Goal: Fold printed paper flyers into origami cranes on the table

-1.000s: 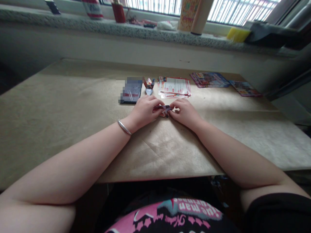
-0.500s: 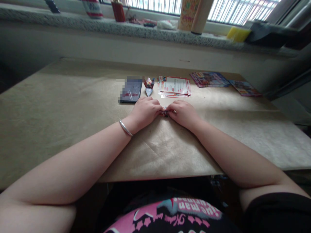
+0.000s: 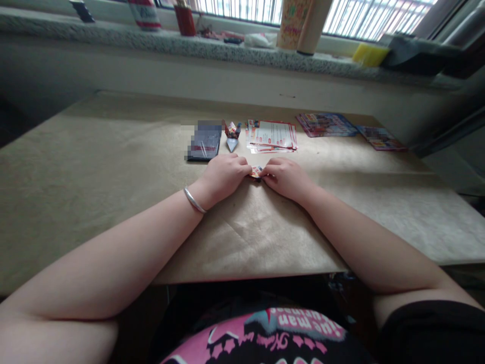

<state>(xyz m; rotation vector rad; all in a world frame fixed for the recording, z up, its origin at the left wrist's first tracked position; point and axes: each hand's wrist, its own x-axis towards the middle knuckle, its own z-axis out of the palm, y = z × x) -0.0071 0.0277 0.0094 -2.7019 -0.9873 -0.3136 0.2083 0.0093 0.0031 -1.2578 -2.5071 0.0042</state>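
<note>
My left hand (image 3: 223,175) and my right hand (image 3: 287,177) meet at the middle of the paper-covered table (image 3: 94,167). Both are curled, pinching a small folded piece of printed paper (image 3: 256,172) between their fingertips. Only a red and white corner of that paper shows; the rest is hidden under my fingers. A silver bangle (image 3: 193,200) circles my left wrist. Just beyond my hands lie a dark phone (image 3: 205,141), a small folded paper figure (image 3: 232,134) and a stack of printed leaflets (image 3: 272,135).
More coloured leaflets (image 3: 327,124) and a second printed sheet (image 3: 382,138) lie at the far right of the table. The stone window sill (image 3: 212,46) behind carries cups, a red pot (image 3: 185,19) and a yellow sponge (image 3: 370,53). The table's near edge runs just above my lap.
My hands have closed in over the folded paper, hiding most of it; a lighter red and white corner now shows between the fingertips where a darker face showed before.
</note>
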